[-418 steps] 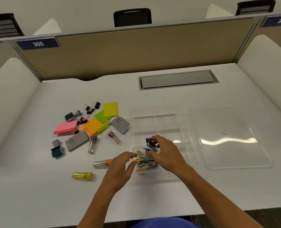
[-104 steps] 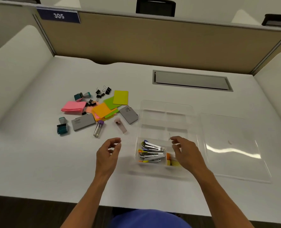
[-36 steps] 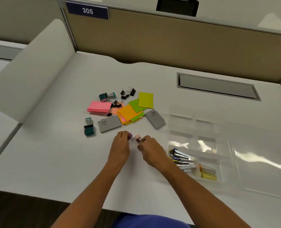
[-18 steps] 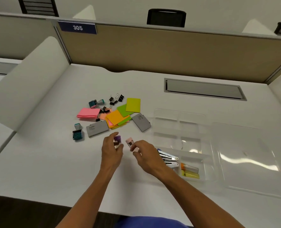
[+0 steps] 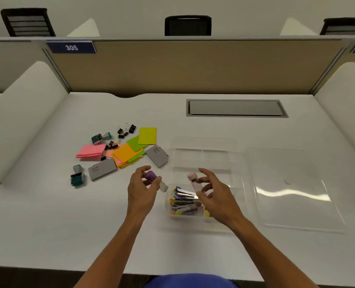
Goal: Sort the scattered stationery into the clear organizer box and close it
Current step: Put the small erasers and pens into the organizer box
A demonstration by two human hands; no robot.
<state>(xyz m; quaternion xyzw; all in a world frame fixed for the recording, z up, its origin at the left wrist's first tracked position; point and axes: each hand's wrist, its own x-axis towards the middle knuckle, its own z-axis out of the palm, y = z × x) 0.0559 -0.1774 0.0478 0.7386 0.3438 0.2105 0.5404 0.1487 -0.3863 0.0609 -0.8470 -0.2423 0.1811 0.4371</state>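
On the left of the worktop (image 5: 37, 221) lay the unsorted items: a teal stamp (image 5: 77, 177), a pink pad (image 5: 90, 151), two grey cases (image 5: 102, 169), black binder clips (image 5: 125, 129) and loose orange, green and yellow sticky notes (image 5: 135, 146). The left hand (image 5: 142, 193) pinched a clear tube with a purple cap (image 5: 154, 179) between thumb and fingertips, held above the worktop just left of the clear organizer box (image 5: 203, 146). The right hand (image 5: 216, 194) pinched a second clear tube with a pink cap (image 5: 194, 180) in curled fingers, directly over the box's near compartments. The near-left compartment held a pile of staplers (image 5: 184, 201); a yellow item showed beside the right hand, mostly hidden. The far compartments appeared empty. The clear lid (image 5: 293, 188) lay flat on the worktop, just right of the box and separate from it. Hazards from this point: both tubes were held by light pinches, so a loosened grip could drop one onto the stapler pile or outside the box, from where a round tube could roll across the worktop. A tube laid across a divider, or on top of the staplers, would probably stand proud of the rim and prevent the lid from seating. The transparent dividers were hard to distinguish, which made placement in the wrong compartment likely.
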